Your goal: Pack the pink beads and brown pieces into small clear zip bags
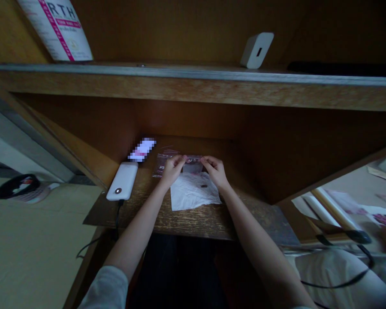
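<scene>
Between my two hands is a small clear zip bag (193, 165), pinched along its top edge. My left hand (173, 168) grips its left corner, and my right hand (215, 168) grips the right one. Below the bag a crumpled white cloth or tissue (193, 195) is spread on the wooden desk, with a small dark piece (204, 186) lying on it. More clear zip bags (159, 165) with printed marks lie just left of my left hand. Whether the held bag contains anything is hard to tell.
A white power bank (122, 180) with a black cable (118, 216) stands left on the desk (193, 225), near a blurred-out phone (142, 149). Above runs a shelf (193, 88) bearing a white charger plug (257, 50) and a labelled container (62, 32). A basket (25, 189) sits on the floor.
</scene>
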`<state>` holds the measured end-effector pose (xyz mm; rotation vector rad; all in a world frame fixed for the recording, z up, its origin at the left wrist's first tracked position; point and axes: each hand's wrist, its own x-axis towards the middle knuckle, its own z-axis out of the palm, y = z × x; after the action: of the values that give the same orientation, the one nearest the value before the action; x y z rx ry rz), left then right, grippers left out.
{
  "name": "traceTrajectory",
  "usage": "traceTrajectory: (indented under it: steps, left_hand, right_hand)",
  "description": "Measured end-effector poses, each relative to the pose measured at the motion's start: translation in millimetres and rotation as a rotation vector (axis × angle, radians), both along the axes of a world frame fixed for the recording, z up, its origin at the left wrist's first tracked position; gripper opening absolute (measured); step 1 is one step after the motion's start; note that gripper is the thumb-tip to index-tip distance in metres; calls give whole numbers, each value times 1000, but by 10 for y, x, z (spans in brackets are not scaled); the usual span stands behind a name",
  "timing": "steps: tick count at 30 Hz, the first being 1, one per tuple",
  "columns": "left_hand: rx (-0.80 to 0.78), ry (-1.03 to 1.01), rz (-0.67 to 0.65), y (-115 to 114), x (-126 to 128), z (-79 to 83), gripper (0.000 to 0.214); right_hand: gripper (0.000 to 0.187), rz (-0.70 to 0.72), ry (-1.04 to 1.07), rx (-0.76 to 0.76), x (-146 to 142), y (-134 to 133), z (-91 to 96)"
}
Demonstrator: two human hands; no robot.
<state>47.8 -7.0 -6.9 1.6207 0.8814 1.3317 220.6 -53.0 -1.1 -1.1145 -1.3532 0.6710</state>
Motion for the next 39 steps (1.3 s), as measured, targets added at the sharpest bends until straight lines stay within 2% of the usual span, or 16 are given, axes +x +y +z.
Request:
traceTrajectory:
  steps: [3, 5, 8, 11, 17, 21, 24, 26, 31, 33, 36, 39]
  left_hand:
    - [54, 178, 329, 36, -311, 78, 32]
    - [70, 371, 559, 34, -544, 115, 26]
    - [29, 624, 623, 8, -781, 113, 36]
    - [-60, 738, 592, 17, -839, 40, 52]
    - [-153, 446, 494, 168, -818, -188, 45]
    - [-81, 527, 492, 194, -862, -246, 41]
    - [-111, 514, 499, 210, -875, -257, 32]
    - [-143, 392, 504, 242, -871, -267, 29]
    - [-139, -76, 467, 311, -863, -225, 25]
    - [-63, -149, 548, 303, -874, -167, 24]
    - [63, -144, 741, 253, -901, -72, 27]
    - [120, -126, 837, 183, -913, -7, 29]
  right_hand:
    - [27, -78, 54, 31, 59, 25, -3]
    - [28, -116, 75, 47, 90, 48, -10]
    - [29, -132, 69, 58, 100, 67, -20]
    - [30, -113, 38, 54, 72, 53, -19]
    - [32, -33, 12, 20, -28, 6, -12]
    - [32, 11, -10, -10, -109, 14, -23]
    - [30, 40, -5, -4, -171, 37, -13]
    - [29, 65, -8, 6, -217, 61, 12]
    - [32, 117, 11, -51, -434, 187, 58]
    - [33, 139, 66, -112, -570, 283, 20]
    - [30, 148, 172, -186, -757, 464, -94]
    - [20, 131, 82, -179, -823, 621, -182]
